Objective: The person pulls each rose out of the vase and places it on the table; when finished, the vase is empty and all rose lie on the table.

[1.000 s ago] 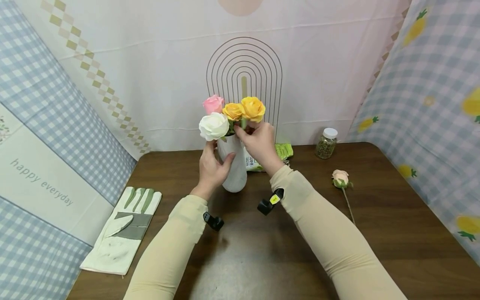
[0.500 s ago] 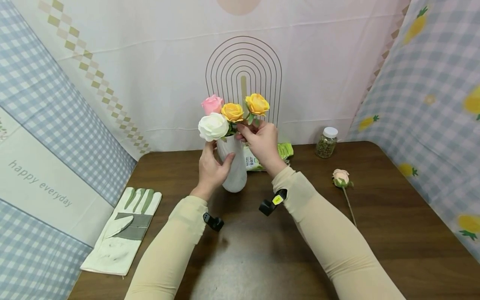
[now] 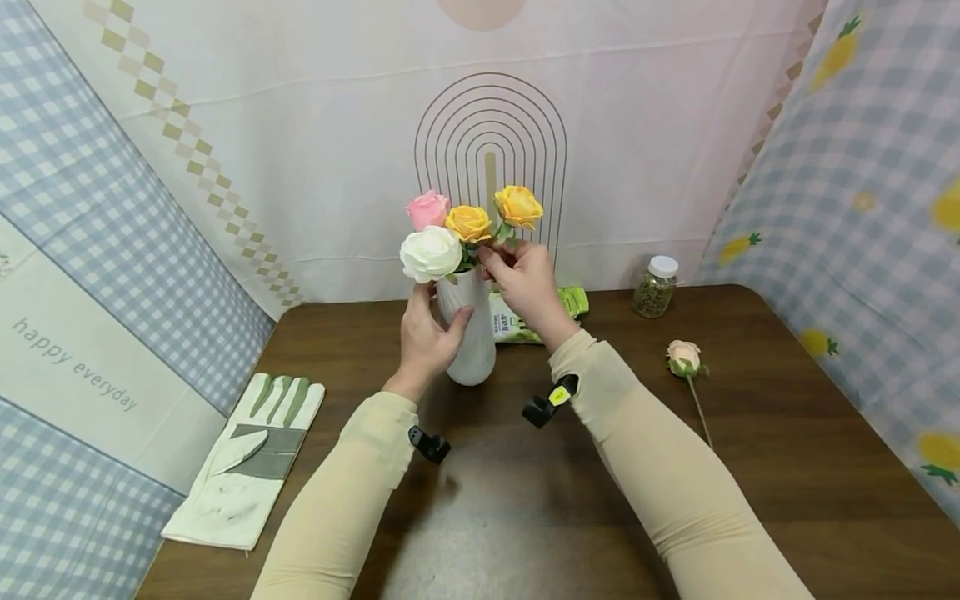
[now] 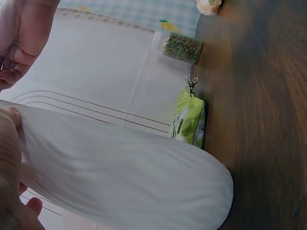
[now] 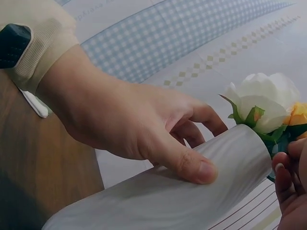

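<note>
A white vase (image 3: 472,342) stands on the wooden table, gripped near its upper part by my left hand (image 3: 429,335). From its mouth rise a white rose (image 3: 431,254), a pink rose (image 3: 428,210) and a yellow rose (image 3: 468,223). Beside them, my right hand (image 3: 525,279) pinches the stem of a second yellow rose (image 3: 518,206) just below the bloom, at the vase's rim. How deep this stem sits is hidden by the fingers. In the right wrist view, the left thumb (image 5: 199,170) lies along the vase (image 5: 144,206).
On the right lie a pale pink rose (image 3: 684,358) and, farther back, a jar (image 3: 654,287) with a white lid. A green and white packet (image 3: 517,321) is behind the vase. A white and grey work glove (image 3: 251,458) lies at the left edge.
My right hand has shifted slightly right, and the yellow rose it holds has moved up and right, away from the other blooms. My left hand keeps its grip on the vase.
</note>
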Demonstrator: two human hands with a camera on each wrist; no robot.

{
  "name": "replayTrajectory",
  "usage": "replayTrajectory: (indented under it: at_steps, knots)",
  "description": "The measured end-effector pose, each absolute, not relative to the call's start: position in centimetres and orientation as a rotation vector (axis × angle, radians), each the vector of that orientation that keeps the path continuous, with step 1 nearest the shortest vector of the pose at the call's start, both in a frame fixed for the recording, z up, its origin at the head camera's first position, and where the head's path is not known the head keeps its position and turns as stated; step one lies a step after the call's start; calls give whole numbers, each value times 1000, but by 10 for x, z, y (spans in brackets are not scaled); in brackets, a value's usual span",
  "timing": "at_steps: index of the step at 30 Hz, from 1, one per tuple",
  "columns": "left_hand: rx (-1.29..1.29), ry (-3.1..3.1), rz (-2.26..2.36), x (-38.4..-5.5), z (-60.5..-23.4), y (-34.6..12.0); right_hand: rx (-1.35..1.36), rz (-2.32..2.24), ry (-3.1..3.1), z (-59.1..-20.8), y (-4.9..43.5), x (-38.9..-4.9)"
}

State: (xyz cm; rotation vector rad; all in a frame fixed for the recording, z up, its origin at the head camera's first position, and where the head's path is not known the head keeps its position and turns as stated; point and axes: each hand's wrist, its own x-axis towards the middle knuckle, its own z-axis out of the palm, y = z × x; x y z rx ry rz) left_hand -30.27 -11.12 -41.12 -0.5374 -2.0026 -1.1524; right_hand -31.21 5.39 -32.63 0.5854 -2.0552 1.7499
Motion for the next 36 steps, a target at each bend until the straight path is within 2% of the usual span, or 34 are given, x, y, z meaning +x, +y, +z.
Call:
replayTrajectory:
  at_steps: [12, 22, 36]
  knots:
    - [-541, -1988, -1142, -303, -412, -111, 616, 1954, -2006, -327, 57, -318]
    - [-537, -1988, -1157, -304, -412, -110, 545, 2118, -1651, -330, 61, -313]
    - [-537, -1997, -1135, -304, -412, -112, 514, 2100, -1433, -329, 69, -301]
